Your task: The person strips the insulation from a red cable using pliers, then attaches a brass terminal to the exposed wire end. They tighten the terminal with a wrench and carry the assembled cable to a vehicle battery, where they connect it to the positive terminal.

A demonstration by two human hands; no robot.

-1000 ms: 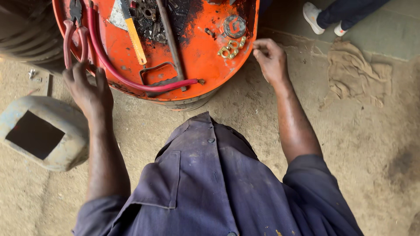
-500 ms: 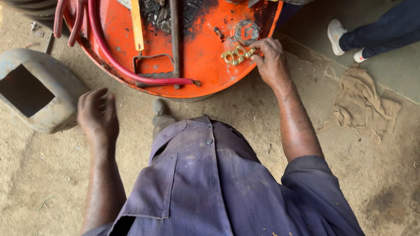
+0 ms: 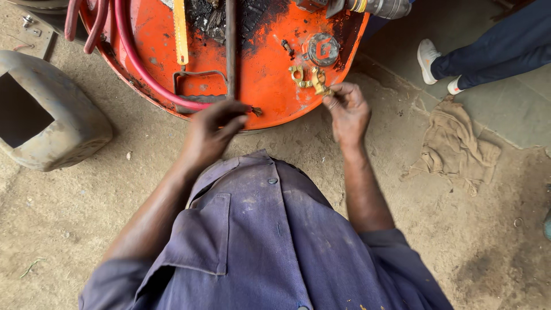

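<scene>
An orange drum top (image 3: 270,86) lies before me with tools on it. My right hand (image 3: 347,112) pinches a brass clamp fitting (image 3: 319,84) at the drum's near right rim. A second brass fitting (image 3: 298,73) lies beside it. My left hand (image 3: 215,129) hovers, blurred, at the drum's near edge by the bare end of a red cable (image 3: 138,63), fingers loosely curled and holding nothing that I can see. A dark metal bar (image 3: 231,46) and a yellow-handled tool (image 3: 180,31) lie on the drum.
A grey plastic container with a cut-out opening (image 3: 51,120) lies on the sandy ground at left. A tan rag (image 3: 456,146) is at right. Another person's legs and white shoes (image 3: 427,57) stand at the upper right. A round grey cap (image 3: 323,49) sits on the drum.
My left hand has come up from the ground at left to the drum's near edge. My right hand has closed on the brass fitting. The view has shifted right.
</scene>
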